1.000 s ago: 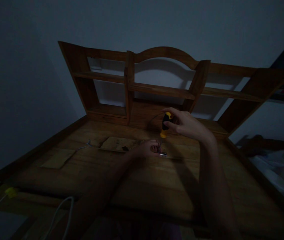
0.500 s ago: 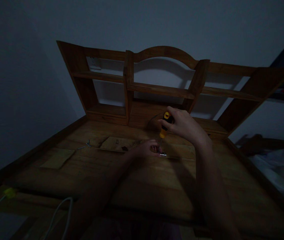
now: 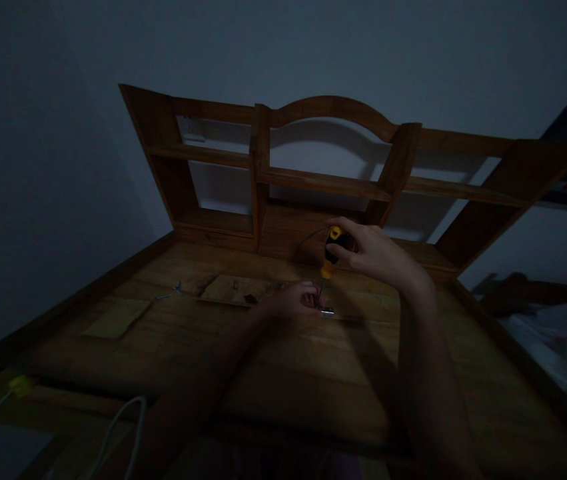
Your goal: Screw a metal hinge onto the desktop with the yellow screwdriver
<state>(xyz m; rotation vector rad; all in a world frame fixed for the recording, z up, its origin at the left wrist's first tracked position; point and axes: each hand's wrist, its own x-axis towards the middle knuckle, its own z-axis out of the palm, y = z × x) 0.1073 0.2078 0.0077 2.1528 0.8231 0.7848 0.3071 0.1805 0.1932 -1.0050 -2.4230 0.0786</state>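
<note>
My right hand is wrapped round the top of a yellow and black screwdriver, held upright with its tip down on the wooden desk top. Fingers of my left hand are curled at the foot of the blade, beside a small metal fitting on the wood. Whether the left fingers pinch the blade or a screw is too dark to tell.
A wooden hutch with shelves stands at the back of the desk against the wall. A paler wood piece and a small metal part lie to the left. White cables hang at the near left edge. Bedding shows on the right.
My right hand has shifted its grip on the screwdriver handle and turned slightly; the tool stays upright over the same spot. The left hand has barely moved.
</note>
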